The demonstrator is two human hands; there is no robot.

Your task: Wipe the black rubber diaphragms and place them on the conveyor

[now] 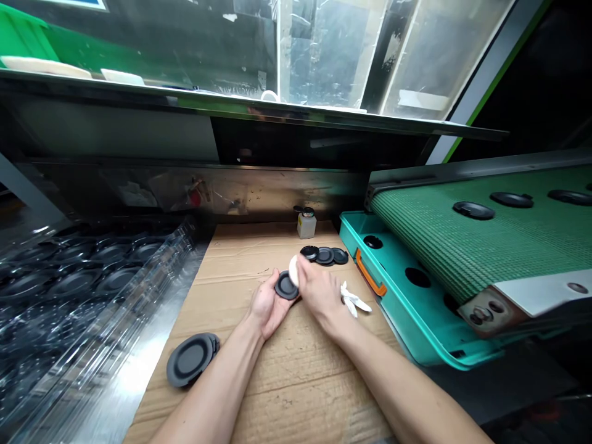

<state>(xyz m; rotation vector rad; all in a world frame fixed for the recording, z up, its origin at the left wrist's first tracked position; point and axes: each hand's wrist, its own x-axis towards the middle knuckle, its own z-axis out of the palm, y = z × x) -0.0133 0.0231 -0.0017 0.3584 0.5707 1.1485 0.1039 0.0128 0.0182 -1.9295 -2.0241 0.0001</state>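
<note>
The left hand [268,306] cradles a small, round, black disc with a raised rim [285,287], its thumb at the disc's left edge and its fingers beneath. The disc sits at the fingertip end of that palm, above the middle of a worktop covered in flat brown cardboard [300,382]. The right hand [320,290] pinches a flat, round, white pad [293,271], which overlaps the disc's right side in view; how firmly it presses I cannot tell. The disc lies just left of the right hand's fingers.

Beyond the hands, three dark round discs [325,255] lie in a row, near a squarish, translucent bottle with a dark top [306,223]. Crumpled white scraps [354,300] lie just right of the right hand. Larger dark-grey round parts [192,359] rest left of the left forearm.
</note>
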